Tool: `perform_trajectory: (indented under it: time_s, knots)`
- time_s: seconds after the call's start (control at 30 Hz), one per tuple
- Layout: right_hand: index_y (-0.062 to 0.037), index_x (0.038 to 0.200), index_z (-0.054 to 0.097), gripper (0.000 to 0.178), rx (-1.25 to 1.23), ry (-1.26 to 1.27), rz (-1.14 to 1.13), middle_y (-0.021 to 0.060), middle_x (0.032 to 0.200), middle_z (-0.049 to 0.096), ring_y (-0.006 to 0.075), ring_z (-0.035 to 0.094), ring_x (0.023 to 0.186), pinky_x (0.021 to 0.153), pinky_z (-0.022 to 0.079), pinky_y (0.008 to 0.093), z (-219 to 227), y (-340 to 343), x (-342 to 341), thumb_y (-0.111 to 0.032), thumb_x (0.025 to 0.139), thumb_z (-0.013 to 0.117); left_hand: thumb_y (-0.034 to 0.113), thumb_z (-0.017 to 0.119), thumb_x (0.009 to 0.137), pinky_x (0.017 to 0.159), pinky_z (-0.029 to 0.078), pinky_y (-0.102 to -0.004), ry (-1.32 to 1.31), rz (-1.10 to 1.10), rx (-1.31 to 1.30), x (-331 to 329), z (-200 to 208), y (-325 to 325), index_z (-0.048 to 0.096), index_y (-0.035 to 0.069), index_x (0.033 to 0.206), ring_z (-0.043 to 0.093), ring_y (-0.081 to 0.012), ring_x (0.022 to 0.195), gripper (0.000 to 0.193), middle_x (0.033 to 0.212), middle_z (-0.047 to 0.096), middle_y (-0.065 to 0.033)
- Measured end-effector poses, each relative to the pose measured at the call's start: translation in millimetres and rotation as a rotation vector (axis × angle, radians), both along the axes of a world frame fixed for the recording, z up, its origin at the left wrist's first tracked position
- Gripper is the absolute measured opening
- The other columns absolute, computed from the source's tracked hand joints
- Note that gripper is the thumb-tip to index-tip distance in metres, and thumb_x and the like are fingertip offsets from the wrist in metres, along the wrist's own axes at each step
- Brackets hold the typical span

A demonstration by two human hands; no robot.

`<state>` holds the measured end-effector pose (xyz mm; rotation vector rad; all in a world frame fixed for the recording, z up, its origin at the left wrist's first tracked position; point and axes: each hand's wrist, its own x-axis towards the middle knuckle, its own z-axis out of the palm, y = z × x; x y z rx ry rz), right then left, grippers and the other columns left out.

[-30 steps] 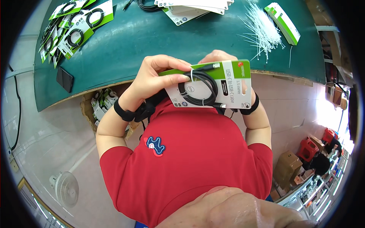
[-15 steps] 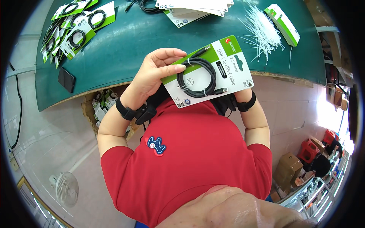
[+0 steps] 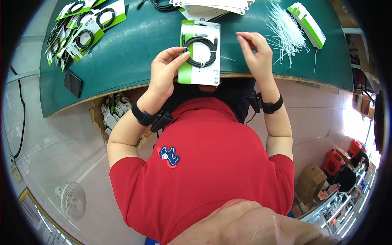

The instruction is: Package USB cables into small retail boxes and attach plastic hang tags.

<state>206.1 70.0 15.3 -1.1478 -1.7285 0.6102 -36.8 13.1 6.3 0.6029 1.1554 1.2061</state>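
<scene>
My left hand (image 3: 166,69) pinches the left edge of a white and green cardboard backing card (image 3: 208,76), held over the table's near edge. On the card lies a coiled black cable (image 3: 213,57), bound to it with white ties. My right hand (image 3: 258,55) is raised to the right of the card, apart from it. Its thumb and forefinger come together at the tips; anything between them is too small to make out. A thin white strip (image 3: 228,58) shows between the card and my right hand.
A heap of white cable ties (image 3: 288,34) lies at the right, beside a green and white box (image 3: 308,25). Several carded cables (image 3: 83,38) are piled at the far left, near a black phone (image 3: 73,83). Blank cards (image 3: 216,6) are stacked at the back of the green table (image 3: 134,53).
The card has turned upright and moved slightly away from my body. My right hand has come out from beneath it and risen to its right. My left hand still holds the card.
</scene>
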Motion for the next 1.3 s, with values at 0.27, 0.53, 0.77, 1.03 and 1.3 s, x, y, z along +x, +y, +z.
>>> perform_trajectory:
  time_s: [0.27, 0.53, 0.77, 1.03, 1.3]
  knots:
    - [-0.0047, 0.095, 0.069, 0.023, 0.252, -0.433, 0.152, 0.0082, 0.088, 0.062, 0.0273, 0.058, 0.083, 0.074, 0.049, 0.0372, -9.2, 0.0, -28.9, -0.013, 0.074, 0.074, 0.01, 0.073, 0.081, 0.074, 0.052, -0.0254, 0.86, -0.301, 0.292, -1.7, 5.1, 4.8, 0.063, 0.002, 0.106, 0.061, -0.0133, 0.09, 0.027, 0.107, 0.062, -0.0081]
    - [-0.0045, 0.092, 0.069, 0.019, 0.207, -0.489, 0.222, 0.0078, 0.084, 0.06, 0.0269, 0.058, 0.083, 0.074, 0.048, 0.0377, -12.0, 7.0, -34.5, -0.011, 0.075, 0.072, 0.01, 0.072, 0.078, 0.067, 0.049, -0.0286, 1.168, -0.272, 0.609, 9.4, 4.5, 21.0, 0.066, 0.007, 0.107, 0.059, -0.0162, 0.075, 0.03, 0.107, 0.063, -0.0054]
    - [-0.0049, 0.082, 0.07, 0.009, 0.239, -0.503, 0.252, 0.0075, 0.08, 0.059, 0.0266, 0.058, 0.082, 0.073, 0.05, 0.0371, -19.6, 16.9, -39.1, -0.009, 0.074, 0.067, 0.002, 0.068, 0.078, 0.06, 0.048, -0.0266, 1.203, -0.291, 0.738, 9.5, -6.4, 25.6, 0.068, 0.006, 0.107, 0.057, -0.0137, 0.066, 0.03, 0.102, 0.064, -0.0049]
    - [-0.0056, 0.089, 0.07, 0.019, 0.279, -0.417, 0.247, 0.0063, 0.084, 0.06, 0.0259, 0.058, 0.079, 0.072, 0.049, 0.0366, -14.5, 15.6, -32.7, -0.008, 0.07, 0.071, 0.001, 0.068, 0.08, 0.057, 0.049, -0.0229, 1.087, -0.262, 0.656, 10.5, -6.0, 20.5, 0.068, 0.006, 0.107, 0.056, -0.0101, 0.061, 0.027, 0.104, 0.064, -0.0066]
    - [-0.0061, 0.085, 0.064, 0.02, 0.192, -0.352, 0.487, 0.0062, 0.084, 0.059, 0.0255, 0.057, 0.079, 0.071, 0.048, 0.0369, 1.6, -28.9, -35.0, -0.008, 0.066, 0.071, 0.002, 0.069, 0.08, 0.059, 0.051, -0.0234, 1.026, -0.253, 0.687, 8.0, -9.0, 17.1, 0.069, 0.005, 0.099, 0.059, -0.0108, 0.063, 0.019, 0.109, 0.063, -0.0074]
